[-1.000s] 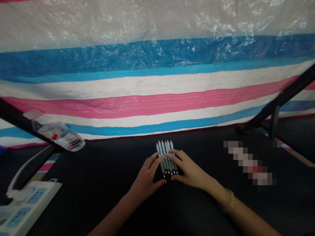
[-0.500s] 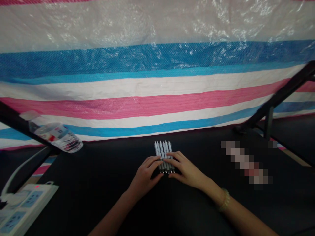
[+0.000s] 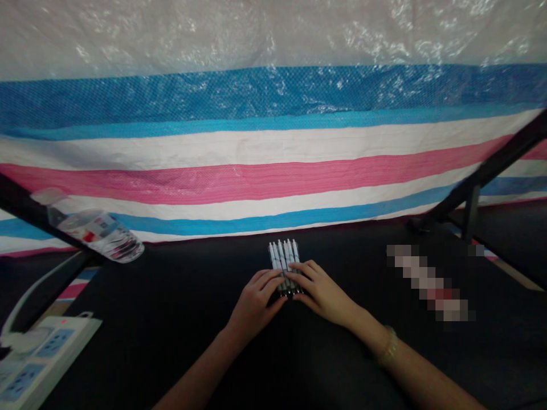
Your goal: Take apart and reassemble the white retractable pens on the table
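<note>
Several white pens point(image 3: 281, 256) lie side by side in a flat row on the black table, tips of their lower ends toward me. A sliver of clear plastic seems to edge the row. My left hand point(image 3: 257, 296) grips the row's near left part, fingers bent over the pens and thumb at their lower ends. From the other side my right hand point(image 3: 322, 291) holds the row too, its fingertips on top and its thumb by the near ends. The fingers hide part of the pens' middles. A pale bead bracelet point(image 3: 388, 344) circles my right wrist.
A tilted clear plastic bottle point(image 3: 106, 233) is at the far left by a black bar. A white power strip point(image 3: 51, 353) with a plugged-in cable is near left. A blurred-out long item point(image 3: 425, 282) lies to the right. Behind hangs a striped plastic sheet point(image 3: 256, 182).
The view has tilted slightly. Both hands keep nearly the same hold on the pens, with the left thumb a touch further right.
</note>
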Demonstrator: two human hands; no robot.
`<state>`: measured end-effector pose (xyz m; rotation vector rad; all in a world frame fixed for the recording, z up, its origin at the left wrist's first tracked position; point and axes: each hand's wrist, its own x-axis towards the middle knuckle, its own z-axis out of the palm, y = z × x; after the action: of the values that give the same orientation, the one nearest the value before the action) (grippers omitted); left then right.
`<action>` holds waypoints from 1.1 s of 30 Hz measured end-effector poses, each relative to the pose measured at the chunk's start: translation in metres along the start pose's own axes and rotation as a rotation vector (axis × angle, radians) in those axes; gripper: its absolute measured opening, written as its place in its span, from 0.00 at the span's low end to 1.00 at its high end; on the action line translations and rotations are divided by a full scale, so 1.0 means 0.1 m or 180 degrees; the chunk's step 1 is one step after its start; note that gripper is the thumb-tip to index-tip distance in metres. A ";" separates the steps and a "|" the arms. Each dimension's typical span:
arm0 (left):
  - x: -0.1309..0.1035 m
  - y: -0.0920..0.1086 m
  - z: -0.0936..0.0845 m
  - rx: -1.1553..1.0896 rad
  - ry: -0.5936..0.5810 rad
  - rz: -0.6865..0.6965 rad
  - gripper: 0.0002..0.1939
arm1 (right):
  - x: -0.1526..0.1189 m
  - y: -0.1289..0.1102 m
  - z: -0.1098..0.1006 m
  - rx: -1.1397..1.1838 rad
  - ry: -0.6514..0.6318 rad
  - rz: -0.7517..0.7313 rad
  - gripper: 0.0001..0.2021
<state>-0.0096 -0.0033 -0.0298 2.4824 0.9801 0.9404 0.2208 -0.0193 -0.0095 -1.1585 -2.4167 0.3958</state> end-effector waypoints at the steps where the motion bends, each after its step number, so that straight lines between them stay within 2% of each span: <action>1: 0.00 0.00 0.00 -0.0002 -0.0004 0.0008 0.21 | 0.00 0.00 0.00 -0.0037 -0.0007 -0.0007 0.22; 5: 0.00 0.01 -0.02 -0.0075 -0.0035 0.0005 0.23 | 0.00 -0.01 -0.01 -0.0184 -0.0025 0.0012 0.22; 11: -0.01 -0.02 -0.06 -0.0125 -0.0128 0.0059 0.17 | -0.02 -0.03 -0.04 -0.0320 -0.0087 0.0070 0.23; 15: -0.01 -0.06 -0.08 -0.0050 -0.0252 0.0146 0.19 | -0.05 -0.03 -0.03 -0.0258 -0.0003 0.0142 0.24; 19: 0.01 -0.09 -0.15 0.0254 -0.0310 0.0314 0.20 | -0.07 -0.04 -0.02 0.0291 0.0386 0.0521 0.20; 22: 0.01 -0.10 -0.21 0.0541 -0.0360 0.0450 0.17 | -0.08 -0.06 -0.05 0.0935 0.0753 0.0980 0.15; 24: 0.01 -0.11 -0.24 0.0628 -0.0369 0.0507 0.14 | -0.08 -0.10 -0.08 0.1174 0.0832 0.1202 0.13; 26: 0.01 -0.10 -0.25 0.0642 -0.0354 0.0577 0.13 | -0.09 -0.14 -0.09 0.1390 0.0747 0.1399 0.11; 28: 0.01 -0.08 -0.25 0.0650 -0.0320 0.0665 0.12 | -0.10 -0.19 -0.09 0.1718 0.0550 0.1617 0.15; 33: 0.00 0.06 -0.26 0.0660 0.0030 0.1013 0.11 | -0.14 -0.37 0.04 0.2879 -0.0419 0.1960 0.27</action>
<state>-0.0245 -0.0059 -0.0075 2.8714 0.7289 0.9859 0.2018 -0.0533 -0.0008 -1.3760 -1.5453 1.5792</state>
